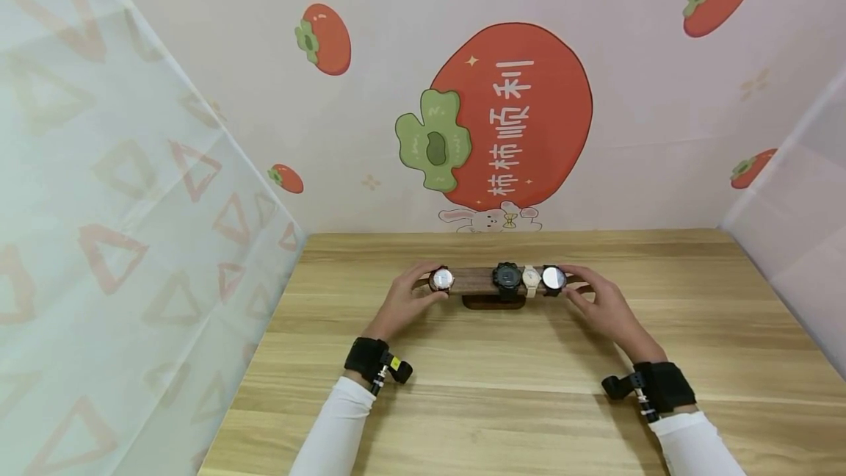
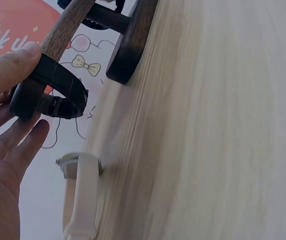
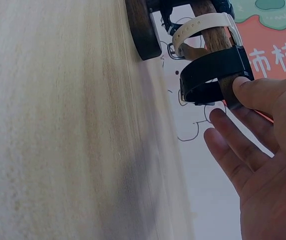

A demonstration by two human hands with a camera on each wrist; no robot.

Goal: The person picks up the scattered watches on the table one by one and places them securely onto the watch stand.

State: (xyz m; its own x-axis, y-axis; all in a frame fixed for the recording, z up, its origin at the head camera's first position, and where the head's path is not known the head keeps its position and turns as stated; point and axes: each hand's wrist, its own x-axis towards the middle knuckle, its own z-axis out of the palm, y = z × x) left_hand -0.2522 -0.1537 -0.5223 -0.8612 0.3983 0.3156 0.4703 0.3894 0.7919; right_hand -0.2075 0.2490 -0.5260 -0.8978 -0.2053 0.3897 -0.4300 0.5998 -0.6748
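Observation:
A dark wooden watch stand (image 1: pixel 472 283), a bar on a short foot, stands near the back of the table. The bar carries a white-faced watch (image 1: pixel 441 280) at its left end. To the right are a chunky black watch (image 1: pixel 507 276), a cream watch (image 1: pixel 531 278) and a round black-strapped watch (image 1: pixel 554 278). My left hand (image 1: pixel 405 300) holds the bar's left end, its thumb beside a black strap (image 2: pixel 63 80). With thumb and fingers, my right hand (image 1: pixel 604 307) grips the right end, against another black strap (image 3: pixel 215 70).
In the left wrist view, a cream-strapped watch (image 2: pixel 85 195) shows below the left hand. The wooden table (image 1: pixel 489 402) meets a persimmon-printed backdrop (image 1: pixel 370 182) behind the stand. Fabric side walls (image 1: pixel 165 263) rise at both sides.

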